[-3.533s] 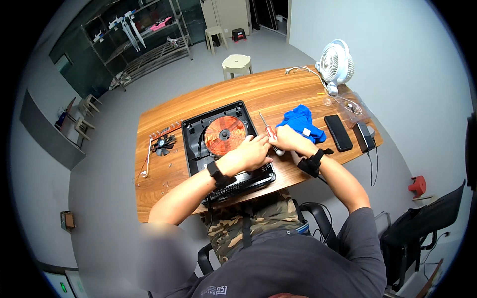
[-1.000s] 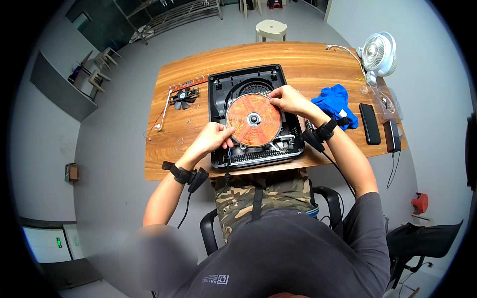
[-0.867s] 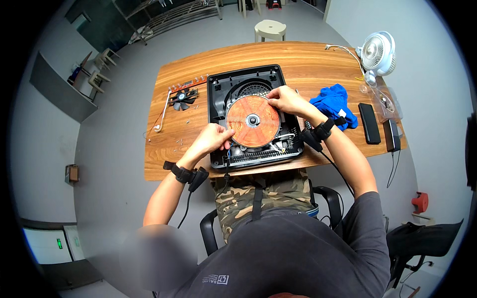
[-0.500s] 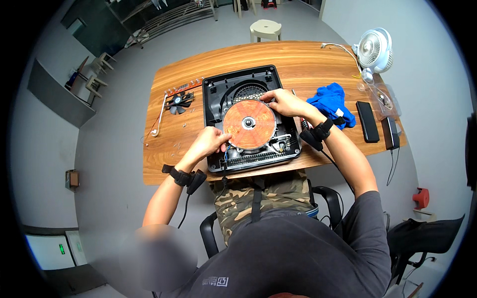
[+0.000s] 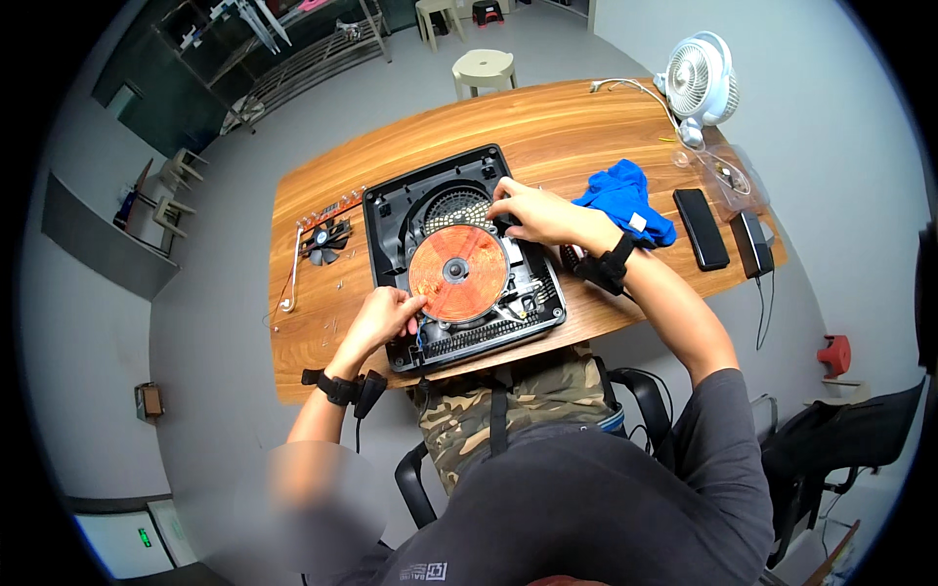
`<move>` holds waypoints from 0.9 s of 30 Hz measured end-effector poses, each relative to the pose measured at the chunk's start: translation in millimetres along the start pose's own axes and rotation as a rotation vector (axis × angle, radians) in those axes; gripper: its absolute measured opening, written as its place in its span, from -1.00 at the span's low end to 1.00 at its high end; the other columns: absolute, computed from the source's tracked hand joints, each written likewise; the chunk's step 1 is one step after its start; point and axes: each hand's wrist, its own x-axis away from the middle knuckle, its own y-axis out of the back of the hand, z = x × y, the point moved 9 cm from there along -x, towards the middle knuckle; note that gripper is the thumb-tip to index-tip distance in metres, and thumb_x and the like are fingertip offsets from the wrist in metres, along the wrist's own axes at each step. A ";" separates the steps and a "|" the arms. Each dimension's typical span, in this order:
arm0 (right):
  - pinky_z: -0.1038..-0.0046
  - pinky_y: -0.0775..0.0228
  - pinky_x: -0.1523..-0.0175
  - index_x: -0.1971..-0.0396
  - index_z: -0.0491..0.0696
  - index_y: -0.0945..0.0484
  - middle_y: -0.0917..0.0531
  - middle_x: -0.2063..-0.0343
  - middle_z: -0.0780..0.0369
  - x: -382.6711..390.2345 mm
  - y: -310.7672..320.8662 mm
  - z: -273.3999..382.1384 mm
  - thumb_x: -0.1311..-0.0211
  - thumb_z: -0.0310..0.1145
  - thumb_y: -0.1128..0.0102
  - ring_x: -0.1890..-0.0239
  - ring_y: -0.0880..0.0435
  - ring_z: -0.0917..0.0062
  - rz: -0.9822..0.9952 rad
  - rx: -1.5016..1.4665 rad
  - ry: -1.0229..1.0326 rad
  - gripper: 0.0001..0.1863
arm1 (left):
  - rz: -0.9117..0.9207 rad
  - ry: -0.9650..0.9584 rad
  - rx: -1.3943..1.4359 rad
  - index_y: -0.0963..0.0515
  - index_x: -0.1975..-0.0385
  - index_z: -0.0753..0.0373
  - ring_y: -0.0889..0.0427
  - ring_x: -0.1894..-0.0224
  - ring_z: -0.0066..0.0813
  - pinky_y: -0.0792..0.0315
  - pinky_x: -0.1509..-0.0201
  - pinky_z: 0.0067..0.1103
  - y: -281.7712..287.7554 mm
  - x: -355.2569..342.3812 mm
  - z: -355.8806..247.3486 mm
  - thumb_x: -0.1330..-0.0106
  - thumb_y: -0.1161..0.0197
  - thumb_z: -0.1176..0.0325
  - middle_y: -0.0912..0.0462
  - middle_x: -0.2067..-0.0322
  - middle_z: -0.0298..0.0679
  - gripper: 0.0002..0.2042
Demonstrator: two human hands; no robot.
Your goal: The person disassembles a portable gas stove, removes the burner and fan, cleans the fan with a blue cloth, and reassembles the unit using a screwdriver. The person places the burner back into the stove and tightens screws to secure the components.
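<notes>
A flat round copper coil point(image 5: 481, 256) lies in an open black appliance housing point(image 5: 383, 234), which looks like an induction cooker base. My left hand point(image 5: 376, 320) pinches the coil's lower left rim between thumb and fingers. Beyond the coil's upper right edge, my right hand point(image 5: 543, 215) hovers over the housing with bent fingers apart. Nothing shows in its grasp, though the fingertips are small in view. Blue wires point(image 5: 420, 341) run below the left fingertips. White wiring and small parts point(image 5: 529, 307) sit at the housing's lower right.
Left of the housing lie a black fan point(image 5: 325, 240), an orange strip point(image 5: 337, 207) and several loose screws point(image 5: 329, 324). To the right are a blue cloth point(image 5: 628, 203), a black case point(image 5: 701, 229), a black box point(image 5: 751, 244) and a white desk fan point(image 5: 701, 83).
My right hand has come off the coil's upper right rim and lifted slightly away. My left hand keeps its hold at the lower left. The whole view has shifted a little.
</notes>
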 end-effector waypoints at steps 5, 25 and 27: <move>0.22 -0.51 -0.11 0.08 -0.05 -0.68 -0.50 -0.01 0.18 -6.9 -6.8 -1.8 -0.17 -0.46 -0.38 -0.07 -0.59 0.21 0.008 0.024 0.055 -0.72 | 0.022 0.011 -0.018 -0.59 0.59 0.30 -0.47 0.70 -0.69 -0.35 0.60 -0.62 -1.2 -3.0 1.0 -0.49 -0.24 0.12 -0.60 0.71 -0.37 -0.58; 0.22 -0.52 -0.03 0.35 -0.14 -0.68 -0.58 0.13 0.14 -13.9 -10.4 -1.8 -0.10 -0.54 -0.31 0.03 -0.63 0.16 -0.031 -0.015 0.069 -0.90 | 0.022 0.000 -0.026 -0.61 0.53 0.33 -0.52 0.70 -0.66 -0.37 0.60 -0.63 -3.1 2.9 -2.5 -0.49 -0.23 0.12 -0.62 0.71 -0.32 -0.59; 0.21 -0.52 -0.03 0.35 -0.14 -0.68 -0.58 0.13 0.13 -14.3 -11.4 -2.2 -0.10 -0.54 -0.31 0.03 -0.63 0.16 -0.030 -0.005 0.061 -0.90 | 0.018 0.019 -0.011 -0.60 0.53 0.33 -0.53 0.70 -0.67 -0.37 0.60 -0.64 -3.1 2.9 0.7 -0.49 -0.23 0.12 -0.62 0.71 -0.32 -0.59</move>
